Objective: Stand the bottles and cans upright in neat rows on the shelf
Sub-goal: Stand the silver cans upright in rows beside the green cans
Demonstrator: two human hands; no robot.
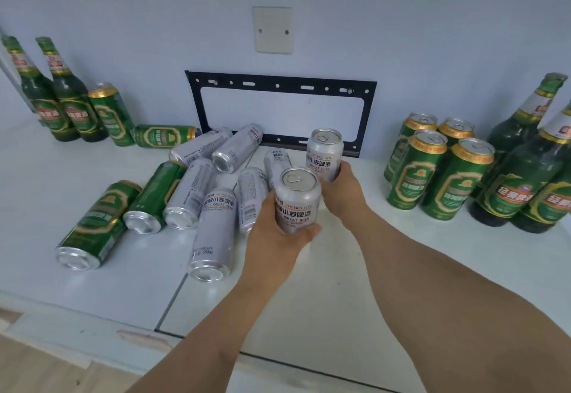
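My left hand [275,235] grips an upright silver wheat-beer can [297,199] near the middle of the white shelf [355,256]. Just behind it, my right hand [343,188] holds a second upright silver can [324,153]. Left of my hands, several silver cans [213,232] and green cans [95,222] lie on their sides in a loose heap. Several green cans [438,173] stand upright at the right, with green bottles [513,176] beside them. Two green bottles [66,96] and one green can [111,114] stand at the far left; another green can [165,136] lies beside them.
A black metal wall bracket [281,85] is fixed to the wall behind the heap, with a white blank plate [272,29] above it. The shelf's front edge [92,324] runs along the lower left. A seam [176,296] divides the shelf top.
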